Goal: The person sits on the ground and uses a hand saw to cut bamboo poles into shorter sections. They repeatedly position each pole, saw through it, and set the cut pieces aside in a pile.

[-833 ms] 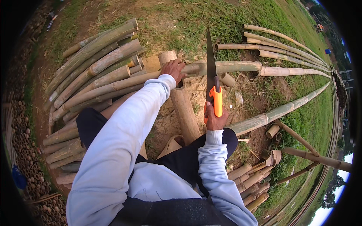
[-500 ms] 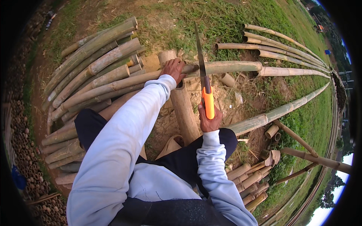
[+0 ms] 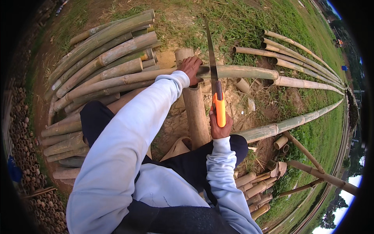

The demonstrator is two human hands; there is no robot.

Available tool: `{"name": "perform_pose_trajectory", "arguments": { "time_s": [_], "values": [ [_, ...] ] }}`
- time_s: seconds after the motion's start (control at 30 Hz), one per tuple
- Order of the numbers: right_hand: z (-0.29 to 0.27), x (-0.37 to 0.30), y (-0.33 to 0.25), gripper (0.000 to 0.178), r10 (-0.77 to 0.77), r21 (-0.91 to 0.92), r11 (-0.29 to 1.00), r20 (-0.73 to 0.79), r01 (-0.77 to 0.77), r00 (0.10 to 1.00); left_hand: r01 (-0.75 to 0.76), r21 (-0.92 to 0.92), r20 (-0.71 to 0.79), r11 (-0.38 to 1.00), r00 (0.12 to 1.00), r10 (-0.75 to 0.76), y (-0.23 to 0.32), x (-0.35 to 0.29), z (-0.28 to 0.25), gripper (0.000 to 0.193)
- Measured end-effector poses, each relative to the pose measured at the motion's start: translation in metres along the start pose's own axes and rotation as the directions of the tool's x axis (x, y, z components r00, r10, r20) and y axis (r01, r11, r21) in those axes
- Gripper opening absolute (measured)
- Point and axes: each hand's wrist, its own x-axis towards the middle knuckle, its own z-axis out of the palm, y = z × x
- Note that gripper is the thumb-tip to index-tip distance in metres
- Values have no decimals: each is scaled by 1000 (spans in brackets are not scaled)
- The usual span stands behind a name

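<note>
My left hand is closed over the near end of a long bamboo pole, pressing it against the top of a thick bamboo post. My right hand grips the orange handle of a handsaw. Its long dark blade crosses the pole just to the right of my left hand and points away from me. How deep the teeth sit in the pole is hard to see. The pole runs off to the far right.
Cut bamboo lengths are stacked at left. Several long poles lie on grass at far right; another pole runs beside my right knee. Short offcuts are piled at lower right, near a bamboo frame.
The whole view has shifted a little. The saw blade now sits closer to my left hand along the pole. Both hands keep their grips.
</note>
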Motion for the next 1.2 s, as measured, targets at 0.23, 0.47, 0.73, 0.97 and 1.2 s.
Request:
{"name": "perform_pose_trajectory", "arguments": {
  "time_s": [0.23,0.47,0.73,0.97,1.2],
  "values": [
    [-5,1,-1,19,53,-13,999,27,-53,998,114,245,205,963,964,-167,-47,-35,-55,89],
    [7,-1,-3,12,80,122,990,-12,-77,997,174,297,388,939,877,-285,-64,-45,-49,69],
    [6,-10,-6,17,52,165,984,42,-58,998,179,218,412,959,874,-257,-79,-76,-68,55],
    [33,-43,-18,21,100,47,993,157,-109,983,151,279,389,948,885,-256,-115,-127,-90,60],
    [51,-45,-42,20,-104,68,993,200,92,974,200,353,410,914,845,-343,-148,-150,-110,74]
  ]
}}
